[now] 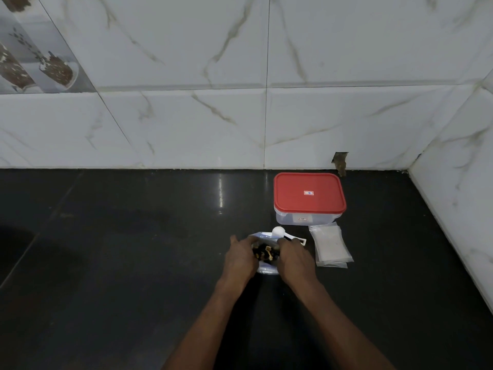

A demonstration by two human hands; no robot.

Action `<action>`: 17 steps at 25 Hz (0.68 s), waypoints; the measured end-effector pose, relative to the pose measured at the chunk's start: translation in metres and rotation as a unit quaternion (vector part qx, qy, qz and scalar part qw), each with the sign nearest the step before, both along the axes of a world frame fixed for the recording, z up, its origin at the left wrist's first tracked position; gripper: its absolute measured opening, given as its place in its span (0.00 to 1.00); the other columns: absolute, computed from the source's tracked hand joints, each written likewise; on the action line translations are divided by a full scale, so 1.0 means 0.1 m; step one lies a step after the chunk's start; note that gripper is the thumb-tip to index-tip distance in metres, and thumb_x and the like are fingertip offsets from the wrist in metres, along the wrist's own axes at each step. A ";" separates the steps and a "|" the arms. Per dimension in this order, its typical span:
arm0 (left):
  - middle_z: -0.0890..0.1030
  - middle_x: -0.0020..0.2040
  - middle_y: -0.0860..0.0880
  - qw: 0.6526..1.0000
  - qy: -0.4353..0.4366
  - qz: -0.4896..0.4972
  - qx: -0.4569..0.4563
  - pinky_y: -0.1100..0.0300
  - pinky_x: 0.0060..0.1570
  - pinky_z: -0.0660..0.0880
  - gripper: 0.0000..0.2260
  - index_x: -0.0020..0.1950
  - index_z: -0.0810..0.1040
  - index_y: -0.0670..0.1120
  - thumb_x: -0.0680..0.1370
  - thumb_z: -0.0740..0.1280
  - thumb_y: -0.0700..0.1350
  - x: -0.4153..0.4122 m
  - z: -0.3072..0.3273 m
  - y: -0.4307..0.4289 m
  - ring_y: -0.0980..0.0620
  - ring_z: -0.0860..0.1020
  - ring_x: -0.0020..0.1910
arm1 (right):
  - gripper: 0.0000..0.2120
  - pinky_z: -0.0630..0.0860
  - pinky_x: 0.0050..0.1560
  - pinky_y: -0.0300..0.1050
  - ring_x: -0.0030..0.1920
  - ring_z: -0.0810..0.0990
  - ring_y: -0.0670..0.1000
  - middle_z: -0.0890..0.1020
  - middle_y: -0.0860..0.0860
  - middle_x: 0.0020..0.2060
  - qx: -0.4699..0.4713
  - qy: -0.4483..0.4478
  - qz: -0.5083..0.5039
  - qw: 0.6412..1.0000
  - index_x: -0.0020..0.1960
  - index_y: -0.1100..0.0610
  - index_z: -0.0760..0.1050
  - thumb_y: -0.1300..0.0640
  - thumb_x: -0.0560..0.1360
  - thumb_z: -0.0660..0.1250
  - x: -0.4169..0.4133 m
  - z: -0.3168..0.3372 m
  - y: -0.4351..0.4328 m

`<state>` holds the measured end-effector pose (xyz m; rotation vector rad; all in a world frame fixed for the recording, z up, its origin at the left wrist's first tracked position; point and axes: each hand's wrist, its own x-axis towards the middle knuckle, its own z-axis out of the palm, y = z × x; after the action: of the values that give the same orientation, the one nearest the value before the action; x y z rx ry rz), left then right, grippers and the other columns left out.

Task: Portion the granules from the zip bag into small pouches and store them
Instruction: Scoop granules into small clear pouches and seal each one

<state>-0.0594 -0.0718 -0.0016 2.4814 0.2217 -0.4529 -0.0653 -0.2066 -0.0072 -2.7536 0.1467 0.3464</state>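
Black counter [133, 263]; I'm seeing left hand [238, 259] and right hand [293, 259] gripping the zip bag [265, 252], likely opening it; scoop [278, 231] touching behind it, needed next.

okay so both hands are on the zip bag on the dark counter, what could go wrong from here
The zip bag is gripped by the left hand and right hand from both sides; a sharp pull could spill the dark contents onto the counter.
The white scoop lies right behind the bag and could get knocked away.
The small pouches sit loosely stacked beside the right hand; a brushing wrist could scatter them.
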 end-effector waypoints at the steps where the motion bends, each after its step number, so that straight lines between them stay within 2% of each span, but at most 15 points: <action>1: 0.72 0.63 0.43 0.999 -0.028 0.031 -0.007 0.53 0.60 0.76 0.18 0.69 0.78 0.53 0.80 0.64 0.41 0.00 -0.03 0.04 0.41 0.80 0.58 | 0.14 0.75 0.54 0.50 0.57 0.78 0.58 0.76 0.56 0.58 0.015 -0.009 0.005 1.000 0.62 0.55 0.74 0.59 0.76 0.64 0.04 0.00 0.06; 3: 0.75 0.60 0.44 0.995 -0.074 0.068 -0.006 0.56 0.53 0.76 0.12 0.63 0.81 0.49 0.81 0.66 0.46 -0.02 -0.09 0.14 0.43 0.80 0.55 | 0.13 0.75 0.53 0.49 0.56 0.78 0.58 0.76 0.56 0.58 0.023 -0.023 0.005 0.999 0.60 0.57 0.75 0.60 0.76 0.62 0.07 0.02 0.15; 6: 0.76 0.57 0.48 0.992 -0.098 0.083 0.000 0.68 0.43 0.72 0.12 0.61 0.81 0.44 0.79 0.63 0.37 -0.08 -0.14 0.22 0.50 0.79 0.49 | 0.15 0.75 0.56 0.50 0.57 0.78 0.59 0.73 0.57 0.62 0.025 -0.001 -0.011 1.000 0.63 0.59 0.73 0.63 0.78 0.58 0.06 -0.02 0.23; 8: 0.74 0.61 0.47 0.993 -0.089 0.068 0.032 0.63 0.48 0.74 0.13 0.60 0.81 0.46 0.78 0.64 0.36 -0.12 -0.15 0.23 0.48 0.79 0.52 | 0.16 0.75 0.55 0.49 0.56 0.78 0.59 0.69 0.56 0.65 0.002 0.017 0.012 1.000 0.64 0.55 0.74 0.61 0.78 0.58 0.04 -0.06 0.26; 11: 0.72 0.58 0.47 0.994 -0.090 0.040 0.049 0.55 0.51 0.76 0.13 0.61 0.80 0.50 0.79 0.65 0.39 -0.13 -0.16 0.20 0.45 0.78 0.53 | 0.15 0.74 0.54 0.49 0.56 0.78 0.58 0.68 0.55 0.66 -0.020 0.020 0.033 0.999 0.63 0.52 0.75 0.58 0.79 0.58 0.04 -0.08 0.26; 14: 0.72 0.59 0.46 0.995 -0.085 0.052 0.025 0.55 0.50 0.77 0.10 0.59 0.81 0.49 0.78 0.69 0.46 -0.12 -0.18 0.19 0.46 0.79 0.52 | 0.12 0.75 0.57 0.51 0.59 0.75 0.58 0.70 0.55 0.65 -0.028 -0.014 0.041 0.999 0.60 0.55 0.74 0.59 0.79 0.58 0.07 -0.06 0.29; 17: 0.72 0.59 0.48 0.996 -0.069 0.051 -0.007 0.56 0.49 0.77 0.12 0.61 0.79 0.50 0.78 0.69 0.44 -0.10 -0.21 0.23 0.48 0.78 0.48 | 0.15 0.68 0.64 0.53 0.68 0.67 0.58 0.65 0.54 0.70 -0.051 -0.049 0.105 0.992 0.63 0.50 0.74 0.56 0.77 0.62 0.10 -0.11 0.37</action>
<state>-0.0699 -0.0488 -0.0225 2.4625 0.2874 -0.2394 -0.0557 -0.1697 -0.0180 -2.8865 -0.1570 0.2626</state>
